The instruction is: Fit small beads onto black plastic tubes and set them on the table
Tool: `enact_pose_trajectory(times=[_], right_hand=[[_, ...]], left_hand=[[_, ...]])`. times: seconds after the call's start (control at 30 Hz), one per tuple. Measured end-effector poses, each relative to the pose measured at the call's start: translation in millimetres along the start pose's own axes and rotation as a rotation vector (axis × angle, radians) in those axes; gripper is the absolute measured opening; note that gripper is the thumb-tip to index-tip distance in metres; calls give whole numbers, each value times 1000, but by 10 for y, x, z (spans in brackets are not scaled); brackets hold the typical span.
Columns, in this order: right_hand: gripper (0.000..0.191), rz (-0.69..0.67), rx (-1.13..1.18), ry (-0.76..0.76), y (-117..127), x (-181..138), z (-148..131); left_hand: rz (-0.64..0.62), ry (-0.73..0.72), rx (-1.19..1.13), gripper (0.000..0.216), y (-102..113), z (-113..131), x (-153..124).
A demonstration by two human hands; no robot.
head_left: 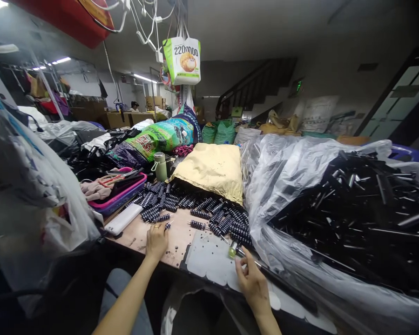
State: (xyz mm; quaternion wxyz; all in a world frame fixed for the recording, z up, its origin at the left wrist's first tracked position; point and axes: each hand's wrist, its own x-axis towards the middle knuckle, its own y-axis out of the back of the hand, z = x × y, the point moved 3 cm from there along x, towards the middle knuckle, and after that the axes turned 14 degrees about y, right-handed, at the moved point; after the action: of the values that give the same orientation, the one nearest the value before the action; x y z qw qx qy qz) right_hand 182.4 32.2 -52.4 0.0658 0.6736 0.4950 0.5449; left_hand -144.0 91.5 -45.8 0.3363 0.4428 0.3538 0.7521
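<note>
My left hand [157, 242] is over the pinkish board, its fingers closed at one end of a small black-and-white ribbed roller [168, 225] with a thin metal pin; the fingers partly hide it. My right hand [251, 277] hovers over the grey plate [206, 258], fingers bent and thumb apart, with nothing visible between them. Just beyond its fingertips is a yellow-green translucent piece [232, 251] with a shiny collar; I cannot tell whether they touch. A single similar roller with pins [197, 225] lies between the hands. Behind it spreads a pile of such rollers [221, 218].
A pale yellow cushion-like sack [209, 167] sits behind the pile. On the right, a clear plastic bag [275, 177] holds many black parts [366, 218]. Leftward are a white box [123, 219], a pink-rimmed basket [141, 180] and a green bottle [159, 166].
</note>
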Motion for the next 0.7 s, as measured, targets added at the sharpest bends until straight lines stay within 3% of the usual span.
enact_pose_trajectory(times=[0.13,0.33,0.57,0.7], right_hand=[[44,0,-7,-54,30,13,2],[53,212,66,-125,156,15,45],[46,174,120,-56,100,-6,99],[51,116,113,-18,50,-15,139]], left_hand=[[27,26,2,32,35,25,-4],[57,-4,-13,33,43,57,-7],[45,31,-96,36,22,31,-11],[-48,-23,-8,34,109,101,307]])
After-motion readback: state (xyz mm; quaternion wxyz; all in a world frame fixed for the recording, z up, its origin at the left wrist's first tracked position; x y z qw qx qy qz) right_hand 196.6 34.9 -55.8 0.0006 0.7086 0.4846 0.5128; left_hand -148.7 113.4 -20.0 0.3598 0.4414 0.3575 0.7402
